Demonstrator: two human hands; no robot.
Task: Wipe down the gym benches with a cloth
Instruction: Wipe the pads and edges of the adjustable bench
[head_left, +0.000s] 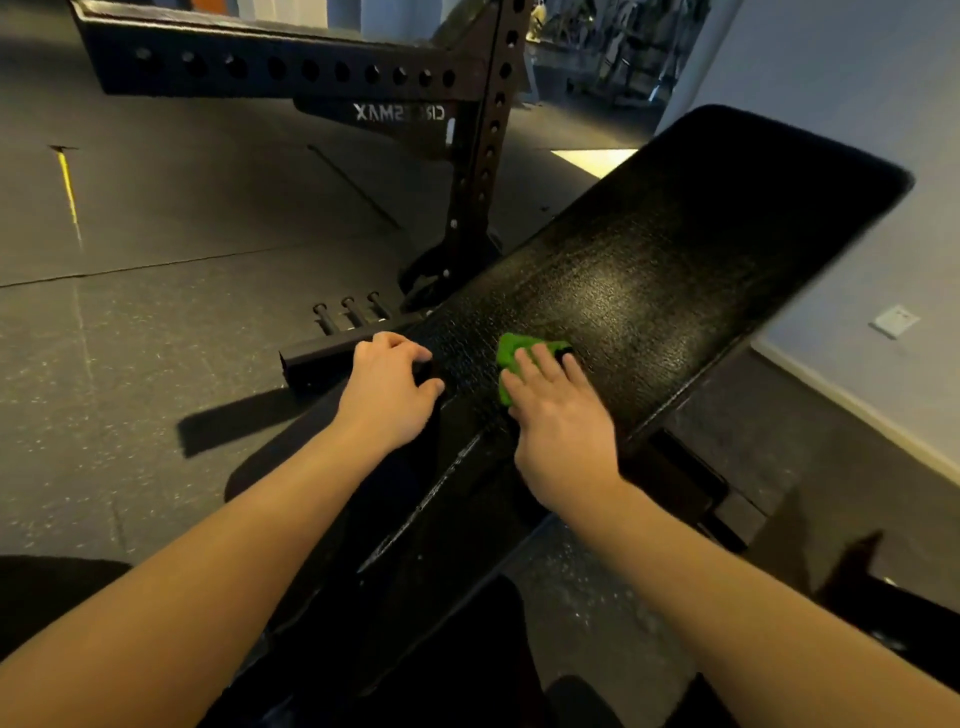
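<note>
— How will the cloth (511, 349) behave under your palm?

— Soft and light, I'd judge; it bunches up rather than lying flat. It sits on the near part of the bench (675, 249), a little right of the pad's left edge. Your right hand (558, 421) presses it down with the fingers straight and slightly spread, not pinching it. Keep the flat of your hand over its middle so it doesn't roll up under your fingers.

— And the bench itself?

— Heavy and stiff, by the look of it, so it shouldn't shift as you push. The padded top has a grained skin with a sheen, and the cloth should glide over it. You can't tell from here whether the surface is damp. Your left hand (387, 387) curls over the left edge of the pad, fingers and thumb gripping it. That edge is a sensible place to steady yourself.

— How many of each?

— One cloth. One bench in view, with a long tilted pad running far and right and what looks like a second pad nearer to you. Your two hands. On the left there is one rack (488, 156) with rows of holes, and three pegs (347, 312) stand on the bar at its foot, just beside your left hand. One socket (894, 321) is on the right wall.
</note>
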